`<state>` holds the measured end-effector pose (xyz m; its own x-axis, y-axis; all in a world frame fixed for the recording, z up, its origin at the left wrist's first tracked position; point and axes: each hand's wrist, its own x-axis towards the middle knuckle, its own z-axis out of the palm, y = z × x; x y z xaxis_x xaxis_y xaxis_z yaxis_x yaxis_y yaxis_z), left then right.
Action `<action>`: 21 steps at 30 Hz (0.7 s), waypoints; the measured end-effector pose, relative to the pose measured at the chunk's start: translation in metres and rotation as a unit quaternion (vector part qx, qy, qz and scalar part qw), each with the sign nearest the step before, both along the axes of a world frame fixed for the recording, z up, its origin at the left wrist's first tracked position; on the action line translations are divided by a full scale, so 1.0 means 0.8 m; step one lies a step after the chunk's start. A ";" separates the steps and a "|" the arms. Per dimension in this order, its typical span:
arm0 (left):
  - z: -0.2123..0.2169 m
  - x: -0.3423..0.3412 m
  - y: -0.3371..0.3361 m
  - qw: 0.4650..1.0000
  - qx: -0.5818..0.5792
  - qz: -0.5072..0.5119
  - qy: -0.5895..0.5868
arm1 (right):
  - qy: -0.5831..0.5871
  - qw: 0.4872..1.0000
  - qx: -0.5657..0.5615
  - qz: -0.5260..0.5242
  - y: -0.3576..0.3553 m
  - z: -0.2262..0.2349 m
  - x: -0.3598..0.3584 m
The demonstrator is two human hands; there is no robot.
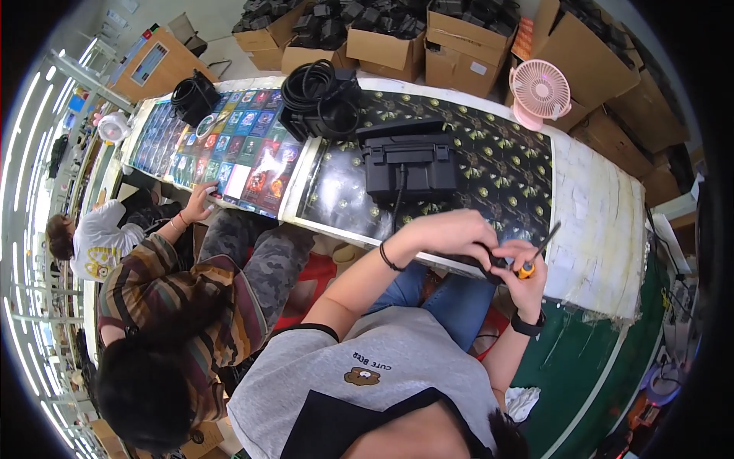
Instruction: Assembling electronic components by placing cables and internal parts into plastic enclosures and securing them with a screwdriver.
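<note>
My left hand point(451, 233) curls over a small dark part at the table's near edge, mostly hidden under the fingers. Touching it, my right hand point(524, 268) grips a screwdriver point(535, 256) with an orange and black handle, its dark shaft pointing up and to the right. A black wristband sits on my left wrist and a black watch on my right. Just beyond my hands a black box-shaped device point(409, 164) rests on the table point(596, 206), with a cable running from it toward my left hand.
Coiled black cables point(317, 96) and another coil point(193, 96) lie farther back. A pink fan point(539, 92) stands at the far right. Cardboard boxes point(382, 46) of black parts line the back. A seated person point(176, 306) in a striped top is at my left.
</note>
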<state>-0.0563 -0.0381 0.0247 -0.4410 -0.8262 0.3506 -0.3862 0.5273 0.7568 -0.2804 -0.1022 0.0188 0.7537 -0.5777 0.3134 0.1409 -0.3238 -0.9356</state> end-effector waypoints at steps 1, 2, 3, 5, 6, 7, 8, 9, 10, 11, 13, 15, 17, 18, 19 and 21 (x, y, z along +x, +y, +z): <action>0.002 0.002 -0.003 0.999 0.035 -0.029 -0.024 | 0.030 0.999 0.014 -0.018 0.003 -0.003 0.001; 0.004 0.004 -0.008 0.999 0.026 -0.021 -0.006 | 0.021 0.999 0.000 -0.047 0.004 -0.006 0.003; 0.005 0.007 -0.014 0.999 0.024 -0.025 -0.011 | 0.013 0.997 -0.014 -0.076 0.005 -0.009 0.005; 0.008 0.005 -0.025 0.998 0.050 -0.013 -0.037 | -0.015 0.996 0.017 -0.082 0.002 -0.012 0.009; 0.008 0.000 -0.027 0.999 0.033 0.016 -0.017 | -0.046 0.994 0.015 -0.099 0.002 -0.013 0.010; 0.008 -0.007 -0.028 0.999 0.011 0.034 -0.001 | -0.078 0.989 0.011 -0.128 0.002 -0.014 0.010; 0.008 -0.013 -0.030 0.998 0.000 0.068 -0.004 | -0.082 0.985 -0.017 -0.153 0.002 -0.015 0.011; 0.008 -0.019 -0.030 0.996 -0.013 0.088 -0.005 | -0.074 0.981 0.002 -0.179 0.001 -0.016 0.011; 0.008 -0.021 -0.032 0.993 -0.007 0.114 -0.029 | -0.061 0.977 0.034 -0.203 0.001 -0.016 0.012; 0.008 -0.024 -0.030 0.989 -0.001 0.146 -0.038 | -0.063 0.971 0.060 -0.221 0.001 -0.017 0.012; 0.007 -0.035 -0.021 0.980 -0.015 0.194 -0.034 | -0.071 0.968 0.072 -0.229 0.001 -0.017 0.011; 0.006 -0.041 -0.012 0.975 -0.026 0.219 -0.042 | -0.061 0.970 0.056 -0.229 0.000 -0.016 0.011; 0.006 -0.046 -0.009 0.967 -0.034 0.245 -0.054 | -0.049 0.969 0.041 -0.238 -0.002 -0.015 0.015; 0.005 -0.048 -0.008 0.962 -0.042 0.264 -0.062 | -0.043 0.968 0.030 -0.245 -0.002 -0.013 0.018; 0.004 -0.051 -0.008 0.956 -0.053 0.281 -0.068 | -0.036 0.969 0.027 -0.245 0.000 -0.013 0.020; 0.002 -0.058 -0.008 0.949 -0.064 0.302 -0.064 | -0.107 0.954 0.106 -0.261 0.005 -0.013 0.029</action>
